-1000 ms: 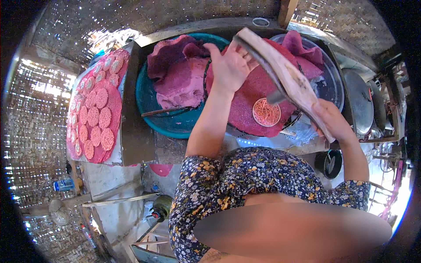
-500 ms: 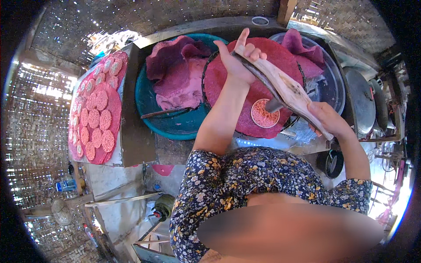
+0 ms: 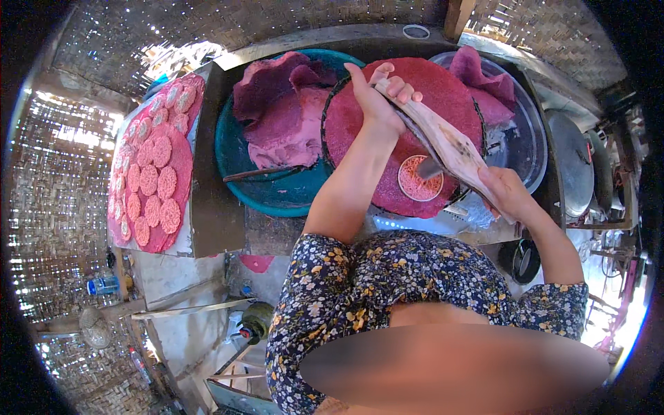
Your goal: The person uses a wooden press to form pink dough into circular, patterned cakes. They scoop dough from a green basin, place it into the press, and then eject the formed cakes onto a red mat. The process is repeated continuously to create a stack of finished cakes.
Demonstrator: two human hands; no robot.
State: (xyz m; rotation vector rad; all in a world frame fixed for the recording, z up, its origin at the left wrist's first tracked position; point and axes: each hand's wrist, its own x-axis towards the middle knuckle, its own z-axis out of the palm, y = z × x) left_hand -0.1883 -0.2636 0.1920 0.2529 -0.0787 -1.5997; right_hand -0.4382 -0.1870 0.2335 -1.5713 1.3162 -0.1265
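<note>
Both my hands are on a long wooden hand press point(image 3: 449, 135) with two pale arms, held aslant over a red-pink cloth. My left hand point(image 3: 384, 100) wraps its fingers round the far end, thumb sticking up. At the near right end, my right hand point(image 3: 507, 192) grips the wood. A short grey cylinder point(image 3: 430, 167) juts from the press's underside. Beside it sits a small round mould with a pale rim point(image 3: 420, 178), holding thin pink-orange strands. The mould rests on the red-pink cloth point(image 3: 353, 131), spread over a dark-rimmed round.
A teal basin point(image 3: 232, 159) on the left holds pink dough, crumpled cloth and a stick point(image 3: 259, 174). Further left, several pink strand discs point(image 3: 160, 151) lie on a cloth-covered board. A clear tub point(image 3: 532, 138) and a large metal pot point(image 3: 573, 162) stand to the right.
My left hand's raised finger has curled down onto the press. The view has shifted slightly, and the mould stays beneath the cylinder.
</note>
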